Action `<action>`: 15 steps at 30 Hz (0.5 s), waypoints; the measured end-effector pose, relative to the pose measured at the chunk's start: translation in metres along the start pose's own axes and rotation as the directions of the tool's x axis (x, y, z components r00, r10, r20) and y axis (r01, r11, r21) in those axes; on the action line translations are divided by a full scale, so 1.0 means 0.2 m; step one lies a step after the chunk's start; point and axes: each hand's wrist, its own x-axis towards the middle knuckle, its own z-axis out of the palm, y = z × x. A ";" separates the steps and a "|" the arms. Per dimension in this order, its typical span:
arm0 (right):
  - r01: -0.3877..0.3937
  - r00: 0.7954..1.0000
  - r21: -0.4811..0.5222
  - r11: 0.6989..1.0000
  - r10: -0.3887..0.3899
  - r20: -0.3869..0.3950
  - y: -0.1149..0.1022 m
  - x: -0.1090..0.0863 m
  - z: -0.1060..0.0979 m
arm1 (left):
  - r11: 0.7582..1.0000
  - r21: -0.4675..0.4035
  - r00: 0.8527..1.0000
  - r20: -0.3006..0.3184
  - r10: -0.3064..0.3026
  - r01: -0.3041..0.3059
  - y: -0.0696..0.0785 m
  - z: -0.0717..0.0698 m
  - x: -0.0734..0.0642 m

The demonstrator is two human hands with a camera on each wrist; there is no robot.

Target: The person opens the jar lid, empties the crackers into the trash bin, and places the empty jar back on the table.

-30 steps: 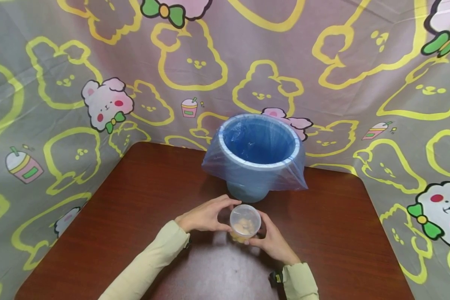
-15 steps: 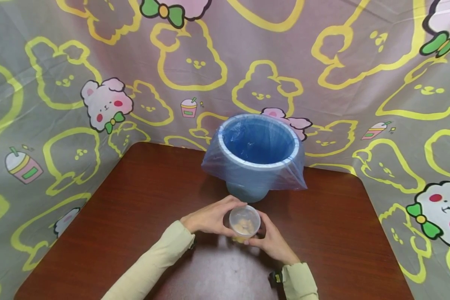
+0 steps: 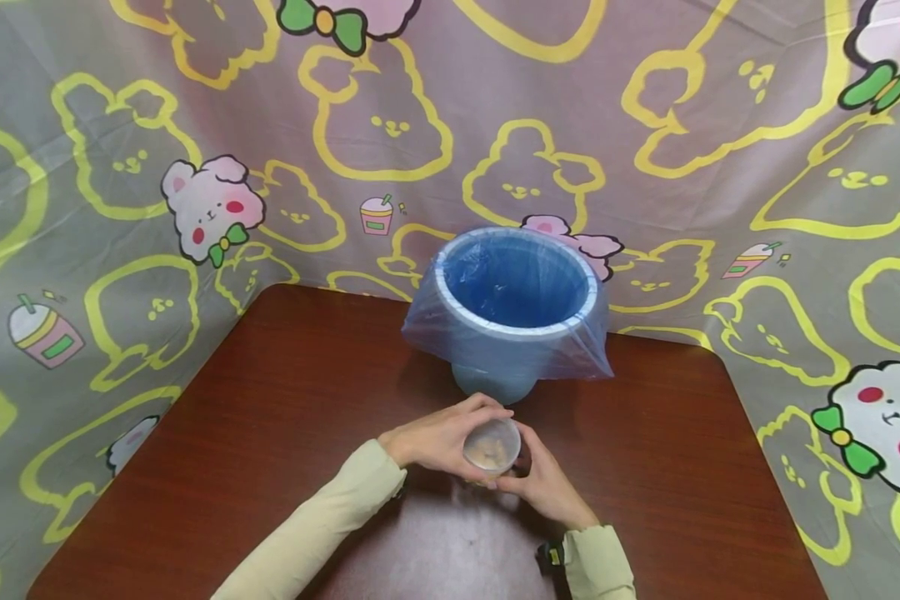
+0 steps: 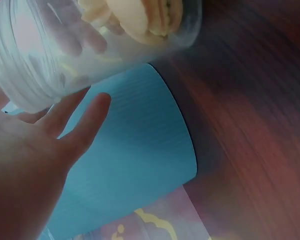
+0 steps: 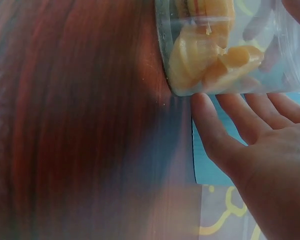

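In the head view, a clear round jar (image 3: 492,447) stands between both hands at the middle of the table, its translucent lid facing up. My left hand (image 3: 437,440) curls its thumb and fingers round the lid from the left. On the right, my right hand (image 3: 549,485) holds the jar's body between thumb and fingers. Yellowish-tan chunky pieces (image 5: 200,57) lie at the bottom of the jar in the right wrist view; their kind is unclear. Ridges ring the lid end (image 4: 25,60) in the left wrist view. Whether the jar touches the table cannot be told.
Just behind the jar stands a blue bin (image 3: 495,379) lined with a translucent blue bag (image 3: 570,350) folded over its rim. The dark red-brown wooden table (image 3: 270,400) is bordered by patterned cloth (image 3: 405,100) at the back and sides.
My left hand has moved right and closed in round the lid, covering more of its left side. The right hand and jar have stayed nearly in place; the bin has not moved.
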 end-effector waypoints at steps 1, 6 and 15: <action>-0.005 1.000 -0.011 1.000 0.005 -0.005 0.00 0.00 0.00 | 1.000 0.006 1.000 0.004 0.003 -0.003 0.00 0.00 0.01; -0.020 1.000 -0.042 0.999 0.019 -0.023 0.01 0.00 0.00 | 0.999 0.037 1.000 0.023 -0.013 0.012 0.02 0.01 0.02; -0.006 1.000 -0.048 0.999 0.005 -0.019 0.01 0.00 0.00 | 0.995 0.094 1.000 0.009 -0.018 0.017 0.03 0.02 0.03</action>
